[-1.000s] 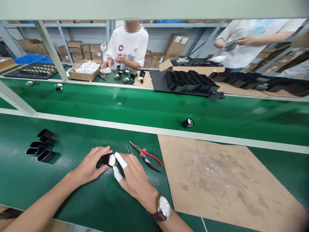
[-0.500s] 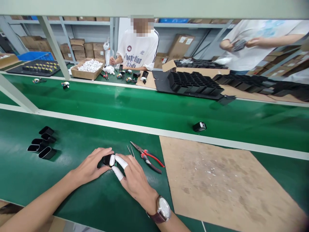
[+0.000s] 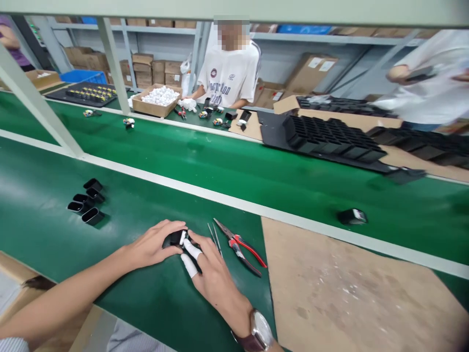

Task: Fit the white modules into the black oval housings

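My left hand [image 3: 156, 246] grips a small black housing [image 3: 176, 238] on the green bench, its open end facing right. A white part [image 3: 183, 238] shows at that end. My right hand [image 3: 208, 269], with white covers on two fingers and a watch at the wrist, touches the white part and the housing's mouth with its fingertips; exactly what lies between them is hidden. Red-handled pliers [image 3: 240, 244] and metal tweezers [image 3: 215, 238] lie to the right of my hands. Several black housings [image 3: 92, 215] stand at the left.
A cardboard sheet [image 3: 330, 283] covers the bench at the right. Beyond a white rail [image 3: 176, 187], the green belt [image 3: 205, 161] carries a black housing [image 3: 352, 216] and small wired parts [image 3: 128, 122]. Across it are a person [image 3: 230, 73], a box of white pieces [image 3: 157, 100] and black trays [image 3: 330, 139].
The view has shifted, so the bench items sit differently in it. My right index fingertip has moved off the top of the white part, which shows more; my left hand keeps its grip.
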The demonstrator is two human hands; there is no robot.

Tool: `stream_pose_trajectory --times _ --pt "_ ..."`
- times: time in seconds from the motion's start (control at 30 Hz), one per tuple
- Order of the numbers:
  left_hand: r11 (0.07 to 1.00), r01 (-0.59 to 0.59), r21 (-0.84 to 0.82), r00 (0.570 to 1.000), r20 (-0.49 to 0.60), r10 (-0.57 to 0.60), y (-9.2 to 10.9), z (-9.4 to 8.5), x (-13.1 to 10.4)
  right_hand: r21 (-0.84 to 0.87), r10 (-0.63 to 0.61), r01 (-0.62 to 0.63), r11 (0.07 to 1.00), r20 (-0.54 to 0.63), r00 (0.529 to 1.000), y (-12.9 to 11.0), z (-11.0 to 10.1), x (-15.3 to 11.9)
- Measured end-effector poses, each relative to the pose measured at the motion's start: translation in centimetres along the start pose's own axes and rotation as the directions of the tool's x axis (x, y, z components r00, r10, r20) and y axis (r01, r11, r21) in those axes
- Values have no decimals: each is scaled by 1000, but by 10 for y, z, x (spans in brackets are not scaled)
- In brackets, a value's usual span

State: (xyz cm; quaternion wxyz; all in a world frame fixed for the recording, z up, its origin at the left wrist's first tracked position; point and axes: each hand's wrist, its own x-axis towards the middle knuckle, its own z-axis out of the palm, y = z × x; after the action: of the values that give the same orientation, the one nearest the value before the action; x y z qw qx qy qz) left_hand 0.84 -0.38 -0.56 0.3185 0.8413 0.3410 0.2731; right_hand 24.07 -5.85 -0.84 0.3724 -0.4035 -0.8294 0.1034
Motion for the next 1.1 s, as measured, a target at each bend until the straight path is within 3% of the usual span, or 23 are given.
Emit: stream_pose_trajectory --times 0.13,0.33,0.53,0.77,0.97,1.1 --pt "984 97 -146 990 117 -80 12 -6 0 17 7 -7 1000 -21 1000 4 0 0" --pt "978 186 -98 965 208 -162 23 -10 -1 15 48 -49 999 48 998 2 -4 3" --pt "978 180 -103 965 210 -156 20 -7 0 58 28 -33 998 93 995 4 -1 2" --pt "960 258 -107 941 251 -225 22 -9 2 17 -56 55 998 111 992 8 -3 0" --pt "960 254 -119 943 253 -218 24 -8 4 39 -43 42 998 28 999 4 -5 5" --pt "968 222 -114 952 239 -190 24 -7 4 -17 -40 42 999 77 996 2 -7 4"
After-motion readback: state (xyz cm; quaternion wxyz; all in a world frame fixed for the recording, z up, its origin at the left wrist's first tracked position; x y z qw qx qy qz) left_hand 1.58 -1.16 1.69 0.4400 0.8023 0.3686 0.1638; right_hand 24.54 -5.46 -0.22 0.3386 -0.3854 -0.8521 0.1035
